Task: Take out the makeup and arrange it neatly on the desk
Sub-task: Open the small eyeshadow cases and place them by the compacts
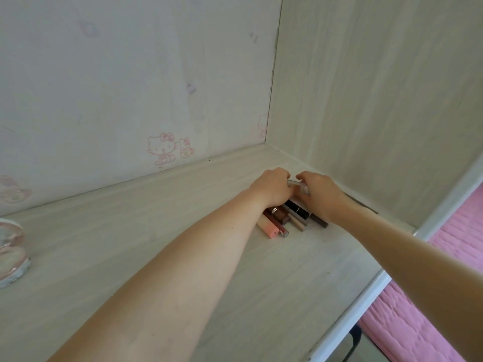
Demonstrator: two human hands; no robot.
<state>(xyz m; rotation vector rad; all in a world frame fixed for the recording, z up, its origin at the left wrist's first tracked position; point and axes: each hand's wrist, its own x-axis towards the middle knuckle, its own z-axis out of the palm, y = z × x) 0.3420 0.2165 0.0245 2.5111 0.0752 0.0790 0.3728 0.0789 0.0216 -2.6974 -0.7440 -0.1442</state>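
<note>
Both hands [298, 189] on clear tube [298, 185]

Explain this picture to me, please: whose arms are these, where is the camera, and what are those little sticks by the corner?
There is no machine here. A person wears a camera on the head, so you look down along both bare arms. The left hand and right hand reach to the far corner of a pale wooden desk. Between them they hold a small clear tube. Beneath the hands lies a row of makeup sticks, side by side: a pink tube, brown ones and a black one. A round pinkish object sits at the left edge.
</note>
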